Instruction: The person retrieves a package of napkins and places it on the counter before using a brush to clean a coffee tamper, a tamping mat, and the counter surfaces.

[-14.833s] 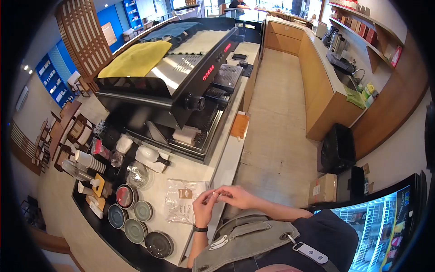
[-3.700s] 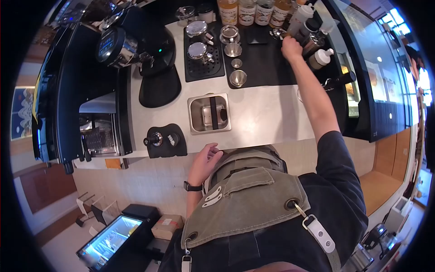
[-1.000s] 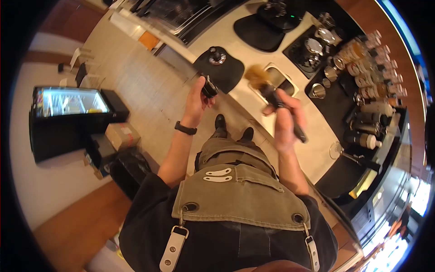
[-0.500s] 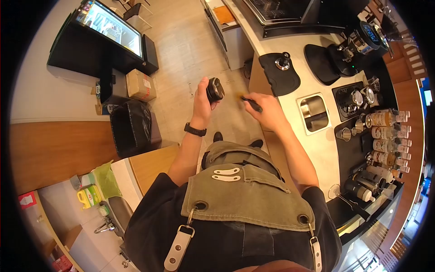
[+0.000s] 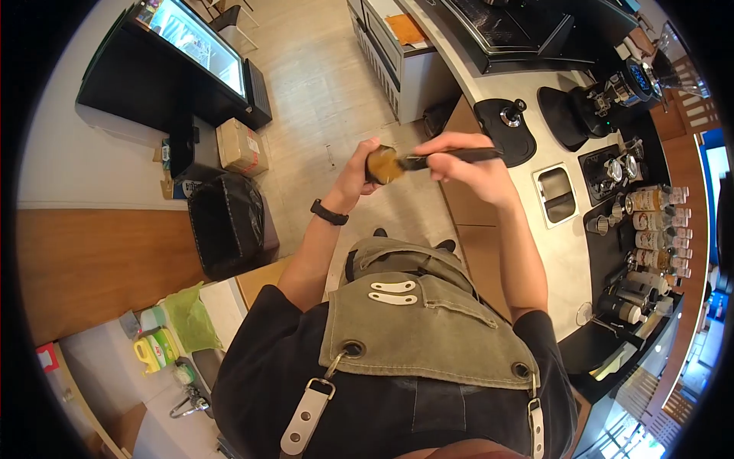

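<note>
Pale floor [image 5: 306,92] stretching beneath left hand [image 5: 356,174] and right hand [image 5: 478,174]. Tabletop [image 5: 550,279] running beyond right hand, bearing black mat [image 5: 518,148] and steel container [image 5: 556,183]. Right hand gripping brush [image 5: 413,162] by handle, probably leaving bristles free. Left hand gripping round dark piece [image 5: 371,170], apparently steadying it off tabletop; bristles covering its face, contact remaining unclear.

This is a café, behind the counter [image 5: 549,268]: a coffee grinder [image 5: 628,84], tamper [image 5: 513,115], syrup bottles [image 5: 648,220] and lit fridge [image 5: 200,49] show it.
</note>
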Demonstrator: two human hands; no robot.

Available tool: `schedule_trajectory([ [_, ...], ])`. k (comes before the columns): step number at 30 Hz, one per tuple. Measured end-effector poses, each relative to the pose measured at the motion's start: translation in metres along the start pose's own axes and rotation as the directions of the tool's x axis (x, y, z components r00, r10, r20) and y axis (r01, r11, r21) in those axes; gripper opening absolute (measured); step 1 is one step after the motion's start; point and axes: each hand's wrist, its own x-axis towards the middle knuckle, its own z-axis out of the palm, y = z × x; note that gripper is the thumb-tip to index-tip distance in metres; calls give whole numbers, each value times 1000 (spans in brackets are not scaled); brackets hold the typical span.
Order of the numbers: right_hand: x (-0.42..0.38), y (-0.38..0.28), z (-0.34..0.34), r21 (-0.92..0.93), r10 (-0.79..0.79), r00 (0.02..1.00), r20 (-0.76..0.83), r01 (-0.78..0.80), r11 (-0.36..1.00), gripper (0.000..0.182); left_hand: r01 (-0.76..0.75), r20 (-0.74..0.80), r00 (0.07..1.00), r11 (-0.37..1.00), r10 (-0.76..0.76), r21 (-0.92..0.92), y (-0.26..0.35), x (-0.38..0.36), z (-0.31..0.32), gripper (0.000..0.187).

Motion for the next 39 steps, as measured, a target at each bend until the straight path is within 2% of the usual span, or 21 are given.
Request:
schedule_trajectory([
  [1, 13, 9, 4, -236, -76, 997, 18, 78, 969, 22, -28, -4, 1000, 999, 28, 18, 1, 0, -4, 48],
  [2, 24, 31, 3, -358, -246, 958, -150, 179, 917, 22, -53, -7, 999, 998, 53, 35, 1, -2, -8, 47],
  [4, 28, 12, 3, -703, -336, 910, -242, 74, 707, 22, -71, -8, 997, 996, 71, 53, 2, -5, -17, 46],
  [8, 13, -20, 32, -158, -90, 984, 157, 115, 981, 23, -73, 7, 997, 991, 72, 109, 7, -13, -29, 47],
  [10, 36, 4, 32, -468, -263, 962, -75, 199, 861, 24, -82, -14, 996, 986, 85, 147, 10, -17, -34, 48],
  [12, 39, 2, 21, -763, -287, 932, -223, 16, 646, 25, -70, -66, 994, 983, 82, 170, 14, -20, -41, 48],
  [14, 31, -33, 32, -422, -108, 993, -53, 76, 903, 27, -111, -38, 992, 984, 117, 142, 13, -18, -49, 49],
  [16, 27, -40, 39, -94, 24, 994, 111, -13, 996, 27, -165, 26, 986, 981, 163, 106, 10, -19, -54, 51],
  [17, 37, -20, 39, -281, -131, 991, 10, 128, 951, 28, -207, 75, 977, 975, 202, 81, 10, -18, -55, 53],
  [18, 47, -17, 39, -666, -272, 952, -137, 115, 738, 28, -249, 120, 963, 967, 242, 52, 10, -17, -55, 54],
  [20, 46, -21, 39, -450, -154, 942, -299, 3, 893, 27, -260, 153, 952, 964, 266, -59, 11, -17, -53, 62],
  [23, 35, -25, 50, 48, -77, 973, -217, 90, 995, 27, -196, 191, 951, 952, 243, -236, 19, -21, -49, 68],
  [24, 31, -22, 44, 10, -26, 998, 51, 26, 1000, 26, -160, 210, 951, 944, 226, -289, 24, -21, -49, 69],
  [26, 25, -17, 45, -223, 157, 980, 124, -126, 967, 27, -195, 253, 923, 919, 290, -344, 28, -15, -49, 68],
  [30, 34, -7, 53, 36, -109, 902, -419, 137, 990, 24, -170, 127, 964, 909, 233, -381, 26, -14, -40, 68],
  [32, 17, -13, 61, -30, -56, 994, -97, 54, 998, 25, -181, 30, 978, 916, 205, -358, 28, -12, -34, 69],
  [34, 8, -33, 58, -164, 85, 981, 177, -56, 985, 26, -192, 42, 975, 927, 217, -323, 27, -8, -35, 68],
  [36, 14, -23, 60, -133, -106, 982, -156, 86, 987, 25, -201, 46, 973, 931, 225, -304, 17, -6, -37, 66],
  [37, 25, -17, 60, -321, -202, 897, -392, 72, 944, 24, -211, 45, 971, 930, 235, -302, 11, -2, -36, 65],
  [38, 24, -18, 60, -400, -161, 865, -476, -50, 915, 23, -225, 44, 967, 927, 249, -299, 7, 1, -35, 64],
  [39, 18, -20, 64, -394, -175, 946, -273, 56, 917, 23, -237, 4, 969, 934, 247, -266, 9, -3, -28, 61],
])
